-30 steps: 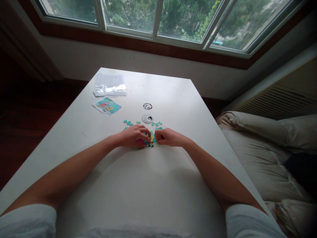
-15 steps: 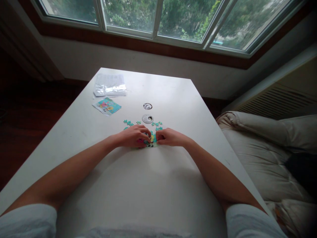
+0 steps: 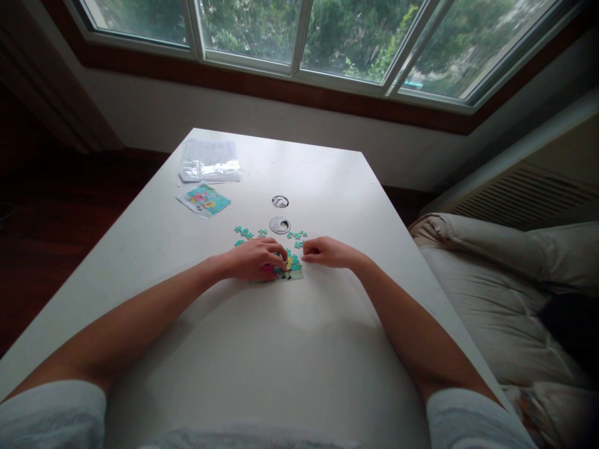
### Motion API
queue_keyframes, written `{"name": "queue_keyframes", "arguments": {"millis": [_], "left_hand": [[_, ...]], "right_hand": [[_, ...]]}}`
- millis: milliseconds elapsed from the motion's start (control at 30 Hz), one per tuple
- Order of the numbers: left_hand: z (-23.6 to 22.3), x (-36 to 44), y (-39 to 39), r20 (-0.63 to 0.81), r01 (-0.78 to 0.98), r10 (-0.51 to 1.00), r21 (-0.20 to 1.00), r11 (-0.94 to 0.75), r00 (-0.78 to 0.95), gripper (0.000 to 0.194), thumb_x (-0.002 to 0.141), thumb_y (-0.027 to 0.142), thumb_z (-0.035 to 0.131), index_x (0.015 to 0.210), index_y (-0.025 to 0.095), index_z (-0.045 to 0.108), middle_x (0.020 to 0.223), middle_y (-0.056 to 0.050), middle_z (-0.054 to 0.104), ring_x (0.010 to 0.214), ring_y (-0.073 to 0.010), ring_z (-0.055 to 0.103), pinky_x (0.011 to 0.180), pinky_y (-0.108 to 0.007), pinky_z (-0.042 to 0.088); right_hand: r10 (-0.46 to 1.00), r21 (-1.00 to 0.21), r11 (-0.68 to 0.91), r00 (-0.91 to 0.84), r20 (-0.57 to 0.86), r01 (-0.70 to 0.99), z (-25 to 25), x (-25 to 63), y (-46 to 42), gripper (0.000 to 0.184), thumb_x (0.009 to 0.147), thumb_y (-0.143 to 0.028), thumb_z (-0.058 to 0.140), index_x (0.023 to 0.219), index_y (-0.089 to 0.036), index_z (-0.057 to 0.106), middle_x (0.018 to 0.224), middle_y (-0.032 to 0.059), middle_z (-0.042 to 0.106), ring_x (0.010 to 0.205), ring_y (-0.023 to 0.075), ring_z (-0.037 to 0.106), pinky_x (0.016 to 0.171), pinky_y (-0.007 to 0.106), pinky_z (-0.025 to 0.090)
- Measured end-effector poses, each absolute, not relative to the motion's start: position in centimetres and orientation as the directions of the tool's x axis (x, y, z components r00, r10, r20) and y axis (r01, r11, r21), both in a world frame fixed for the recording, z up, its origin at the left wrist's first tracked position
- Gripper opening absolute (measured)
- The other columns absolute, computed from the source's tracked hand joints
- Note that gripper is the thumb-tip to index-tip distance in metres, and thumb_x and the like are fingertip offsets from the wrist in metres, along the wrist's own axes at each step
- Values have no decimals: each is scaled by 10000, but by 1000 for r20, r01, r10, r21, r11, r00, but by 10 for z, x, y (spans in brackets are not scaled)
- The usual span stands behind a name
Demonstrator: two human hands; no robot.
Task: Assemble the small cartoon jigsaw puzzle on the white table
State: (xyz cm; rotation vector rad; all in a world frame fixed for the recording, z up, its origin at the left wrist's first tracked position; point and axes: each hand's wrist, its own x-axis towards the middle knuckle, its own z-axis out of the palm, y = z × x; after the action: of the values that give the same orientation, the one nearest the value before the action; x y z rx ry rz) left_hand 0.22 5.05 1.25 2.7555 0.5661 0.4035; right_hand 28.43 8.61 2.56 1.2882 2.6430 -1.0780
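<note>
A partly joined jigsaw puzzle (image 3: pixel 294 269), with teal, yellow and pink parts, lies on the white table. My left hand (image 3: pixel 256 258) rests over its left side, fingers bent and apart, covering much of the picture. Just off the puzzle's right edge is my right hand (image 3: pixel 327 252), its fingers curled together; whether a piece is between them is hidden. Loose teal puzzle pieces (image 3: pixel 297 235) lie beyond the right hand's fingertips. More loose pieces (image 3: pixel 244 232) are scattered behind the left hand.
Behind the pieces, the white table (image 3: pixel 318 181) has a round grey insert (image 3: pixel 279 225) and a round opening (image 3: pixel 280 201). Toward the far left lie a colourful picture sheet (image 3: pixel 204 199) and a clear plastic bag (image 3: pixel 210 161). A beige padded seat (image 3: pixel 477 287) stands at the right.
My right hand has drawn back from the puzzle, slightly right and away from me, uncovering its right edge. The left hand stays on the puzzle. The view has shifted a little.
</note>
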Motion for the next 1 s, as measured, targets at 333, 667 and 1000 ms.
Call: {"name": "queue_keyframes", "arguments": {"millis": [333,667,1000], "left_hand": [[14,37,12,166,369,409,225,-902,897,514,927,358,678,1407,234,542,1501,-133,511,1291,-302,538,1111,-438,420],[4,49,-4,180,432,451,140,-891,874,462,941,259,633,1382,173,524,1439,-175,530,1367,-323,468,1152,-459,405],[7,50,-3,161,408,414,70,-910,896,419,957,239,605,1367,193,533,1440,-136,538,1333,-325,480,1107,-451,430]], "right_hand": [[934,-461,330,-354,37,824,-6,301,114,164,912,-323,594,954,-200,694,821,21,663,718,148,533,672,261,344],[840,-521,503,-531,108,690,-9,305,117,157,903,-243,605,980,-190,731,875,43,608,799,163,531,772,267,399],[769,-575,546,-636,56,609,3,302,112,171,864,-224,674,1014,-188,747,872,31,580,770,143,518,748,249,400]]}}
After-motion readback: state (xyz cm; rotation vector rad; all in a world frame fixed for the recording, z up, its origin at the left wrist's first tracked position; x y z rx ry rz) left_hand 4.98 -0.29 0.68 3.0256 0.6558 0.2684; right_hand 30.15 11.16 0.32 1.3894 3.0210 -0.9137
